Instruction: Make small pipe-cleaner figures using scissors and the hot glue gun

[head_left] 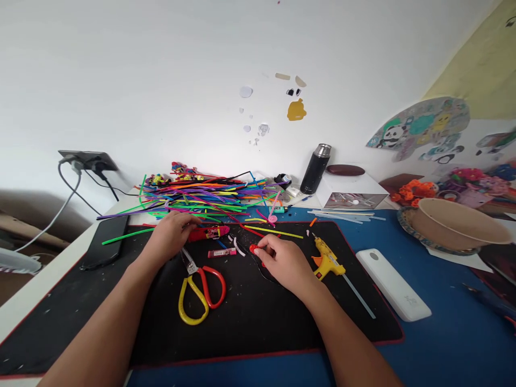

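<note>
My right hand [282,262] pinches a small red piece [253,249] between thumb and fingertips, just above the black mat. Another bit of red shows beneath its fingers. My left hand [173,234] is curled at the left end of a red item with a yellow-and-dark patch [209,233]; what its fingers hold is hidden. Scissors with one yellow and one red handle [193,301] lie below that hand, their blades pointing up towards it. Between the hands are a small pink-red labelled tube [221,252] and a curved white strip [239,247].
A heap of coloured pipe cleaners [209,193] lies along the wall. To the right are a yellow glue gun [328,258], a white power bank [393,285] and a beige bowl [459,223]. A black flask [316,169] stands behind. A black phone [105,242] lies at left.
</note>
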The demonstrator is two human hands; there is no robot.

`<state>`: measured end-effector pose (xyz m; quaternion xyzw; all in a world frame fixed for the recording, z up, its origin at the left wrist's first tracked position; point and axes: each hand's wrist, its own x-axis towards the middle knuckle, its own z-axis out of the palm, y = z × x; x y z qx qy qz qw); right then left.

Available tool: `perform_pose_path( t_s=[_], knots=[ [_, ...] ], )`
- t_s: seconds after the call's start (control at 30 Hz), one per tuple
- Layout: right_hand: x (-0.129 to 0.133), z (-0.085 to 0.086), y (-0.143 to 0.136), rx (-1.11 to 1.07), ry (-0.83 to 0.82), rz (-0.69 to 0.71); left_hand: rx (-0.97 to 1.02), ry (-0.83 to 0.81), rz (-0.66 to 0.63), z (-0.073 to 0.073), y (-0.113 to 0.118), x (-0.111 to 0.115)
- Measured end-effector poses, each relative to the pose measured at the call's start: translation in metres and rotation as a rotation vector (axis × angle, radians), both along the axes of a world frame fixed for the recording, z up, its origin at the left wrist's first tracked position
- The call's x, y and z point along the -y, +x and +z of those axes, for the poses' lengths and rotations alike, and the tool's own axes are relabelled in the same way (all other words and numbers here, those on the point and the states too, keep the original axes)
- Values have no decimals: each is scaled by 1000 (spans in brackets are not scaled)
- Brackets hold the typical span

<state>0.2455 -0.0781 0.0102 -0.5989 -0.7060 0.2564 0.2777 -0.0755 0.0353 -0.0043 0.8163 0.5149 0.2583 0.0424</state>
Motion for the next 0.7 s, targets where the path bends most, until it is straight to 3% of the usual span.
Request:
perform_pose_path(
  t_s=[0.17,0.4,0.7],
  knots=[
    [1,2,-1,19,-17,-7,42,44,46,4,3,2],
    [2,1,-2,29,-5,0,-16,-123,-47,-1,-5,1],
    [1,0,-1,30,-19,3,30,-193,-5,0,-1,-1]
  ],
)
